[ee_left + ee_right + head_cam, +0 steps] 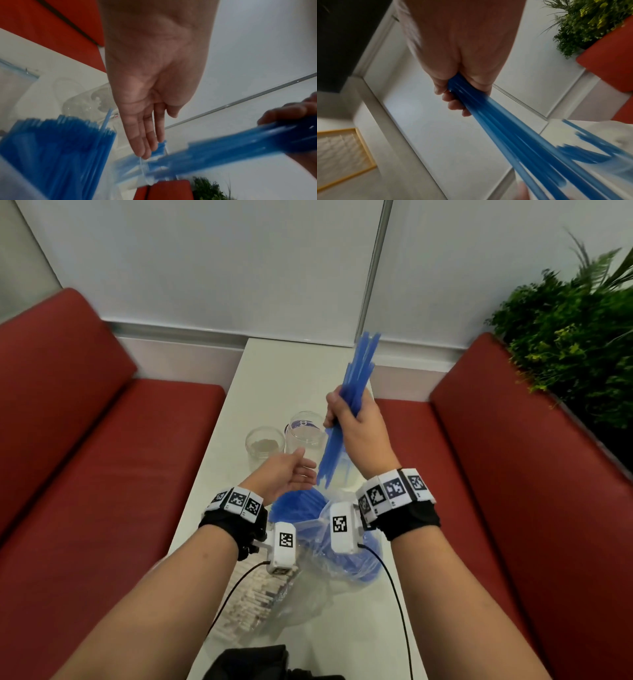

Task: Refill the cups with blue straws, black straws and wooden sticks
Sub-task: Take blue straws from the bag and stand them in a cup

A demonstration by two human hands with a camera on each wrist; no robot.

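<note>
Right hand (pixel 359 422) grips blue straws (pixel 356 378) near upright; left hand (pixel 287 475) spread, empty.

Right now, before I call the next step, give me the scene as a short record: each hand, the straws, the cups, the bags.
right hand: grips a bundle of blue straws above the table
left hand: open, palm up, beside the bundle's lower ends, holding nothing
tall clear cup: upright, no straws in it yet
short clear cup: left of the tall one, something pale at the bottom
straw bag: open, more blue straws inside
wooden sticks bag: nearer the person, untouched
black straws: not visible
</note>
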